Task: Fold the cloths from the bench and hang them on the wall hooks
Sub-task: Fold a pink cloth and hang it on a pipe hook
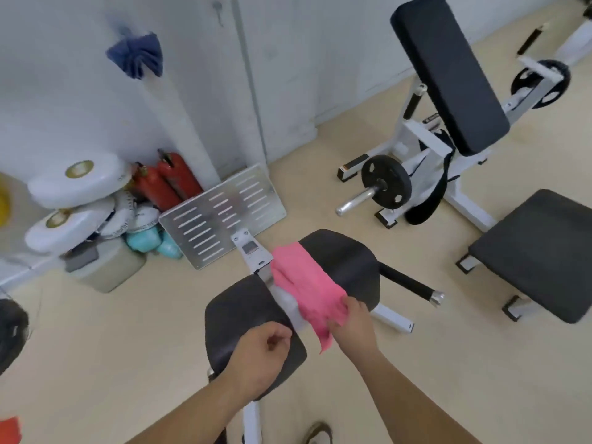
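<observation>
A pink cloth (pixel 306 283) lies crumpled across the gap between the two black pads of the bench (pixel 349 264) in front of me. My right hand (pixel 352 325) grips the near end of the pink cloth. Over the near left pad, my left hand (pixel 262 354) is curled into a loose fist and holds nothing. On the white wall at upper left a blue cloth (pixel 136 56) hangs from a hook. A bare wall hook (pixel 217 9) sits further right on the wall.
A slotted metal footplate (pixel 221 216) stands beyond the bench. White discs, red extinguishers (pixel 166 181) and teal weights crowd the left wall. A weight machine with a black backrest (pixel 448 75) and a second black bench (pixel 538 254) stand to the right. Something red (pixel 9 427) shows at lower left.
</observation>
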